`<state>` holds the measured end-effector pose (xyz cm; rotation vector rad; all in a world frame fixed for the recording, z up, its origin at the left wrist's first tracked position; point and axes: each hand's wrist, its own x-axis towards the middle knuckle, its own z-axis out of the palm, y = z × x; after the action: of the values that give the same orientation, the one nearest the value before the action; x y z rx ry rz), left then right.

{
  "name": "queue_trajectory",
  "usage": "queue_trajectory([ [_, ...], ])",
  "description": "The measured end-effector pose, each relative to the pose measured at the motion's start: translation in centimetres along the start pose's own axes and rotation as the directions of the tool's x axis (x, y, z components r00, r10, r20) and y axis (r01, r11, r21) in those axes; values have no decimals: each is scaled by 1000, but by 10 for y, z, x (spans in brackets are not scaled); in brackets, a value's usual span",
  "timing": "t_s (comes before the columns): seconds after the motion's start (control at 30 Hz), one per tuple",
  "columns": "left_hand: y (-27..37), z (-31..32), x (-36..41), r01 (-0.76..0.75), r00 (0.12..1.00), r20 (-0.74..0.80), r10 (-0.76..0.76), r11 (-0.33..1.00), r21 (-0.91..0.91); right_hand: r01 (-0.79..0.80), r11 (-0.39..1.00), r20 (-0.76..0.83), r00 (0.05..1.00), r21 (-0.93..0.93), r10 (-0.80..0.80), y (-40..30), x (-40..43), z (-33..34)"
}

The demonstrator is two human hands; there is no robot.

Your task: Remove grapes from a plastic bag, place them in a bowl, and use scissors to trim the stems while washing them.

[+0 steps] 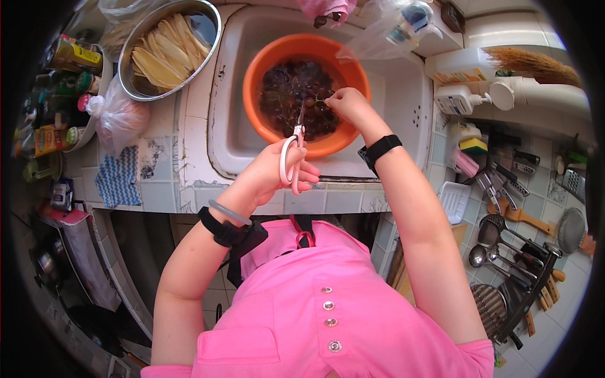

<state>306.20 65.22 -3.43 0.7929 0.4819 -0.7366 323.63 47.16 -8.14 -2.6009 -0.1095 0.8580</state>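
An orange plastic basin (pixel 257 56) sits in the white sink (pixel 392 90), holding dark red grapes (pixel 293 80) in water. My left hand (pixel 279 170) grips pink-handled scissors (pixel 297 156) near the basin's front rim. Their blades point away from me, over the grapes. Between the thumb and fingertips of my right hand (pixel 352 106) is a thin green grape stem (pixel 320 100), at the right side of the basin. Whether the blades touch the stem, I cannot tell.
Left of the sink stands a metal bowl (pixel 124 61) of corn husks (pixel 170 52) in water. Nearby are a tied plastic bag (pixel 124 111), a blue-striped cloth (pixel 118 177) and several jars. Pump bottles (pixel 456 100), a sponge (pixel 473 145), knives and ladles (pixel 478 256) line the right side.
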Motion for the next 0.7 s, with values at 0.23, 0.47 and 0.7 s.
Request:
queue_trajectory([
  [0.23,-3,-3,-3,-10,1000,-29,12,998,67,174,982,-125,978,67,-165,-8,-20,-8],
  [0.47,-10,-4,2,6,1000,9,-6,998,67,176,982,-153,974,65,-165,-11,-30,-10],
  [0.7,-7,-2,2,24,1000,-3,-24,998,52,330,931,-216,908,-157,-359,-25,-45,-13],
])
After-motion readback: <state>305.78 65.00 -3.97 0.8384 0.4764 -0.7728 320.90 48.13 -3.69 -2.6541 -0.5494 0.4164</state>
